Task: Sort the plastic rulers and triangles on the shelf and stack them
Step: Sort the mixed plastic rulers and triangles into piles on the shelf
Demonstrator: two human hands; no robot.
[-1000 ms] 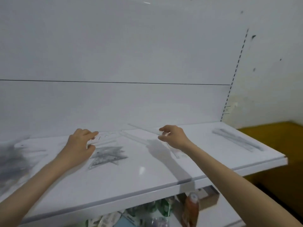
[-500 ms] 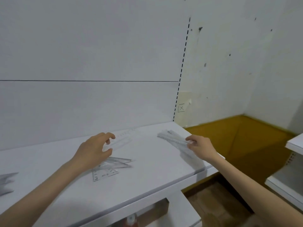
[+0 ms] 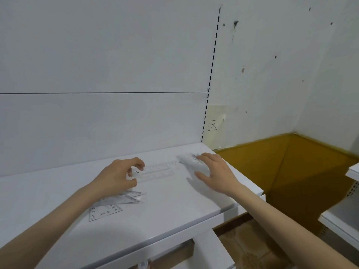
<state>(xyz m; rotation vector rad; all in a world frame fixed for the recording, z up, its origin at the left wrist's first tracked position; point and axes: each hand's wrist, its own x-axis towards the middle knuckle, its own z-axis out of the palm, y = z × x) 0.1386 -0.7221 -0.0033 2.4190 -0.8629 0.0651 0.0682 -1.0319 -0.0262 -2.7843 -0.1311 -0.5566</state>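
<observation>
Clear plastic on white is hard to read, so I go by edges and printed marks. In my head camera, the only view I have, my left hand (image 3: 120,177) is curled. Its thumb and fingertips pinch the near end of the clear rulers (image 3: 155,171), which look like two, lying flat along the shelf (image 3: 174,210) and pointing right. My right hand (image 3: 215,171) is spread with straight fingers and lies flat over the ruler stack (image 3: 189,160) near the shelf's right end; it grips nothing. The far tip of the clear rulers comes just up to that stack, but I cannot tell whether they touch. The triangles (image 3: 116,202) sit in a loose overlapping heap just in front of my left wrist, partly hidden by it and well apart from the stack.

I judge the step in hand is bringing the pinched rulers across onto the stack. My pinch is at one end only, so the thin, slick plastic could sag or swivel, or one ruler could slide off the other as I lift. My flat right hand could shove the stack sideways, and since it lies near the shelf's open right edge, pieces might fan out or drop off. My left forearm passes just above the triangles and could drag them out of order. The faint outlines could also lead me to set the rulers down askew.
</observation>
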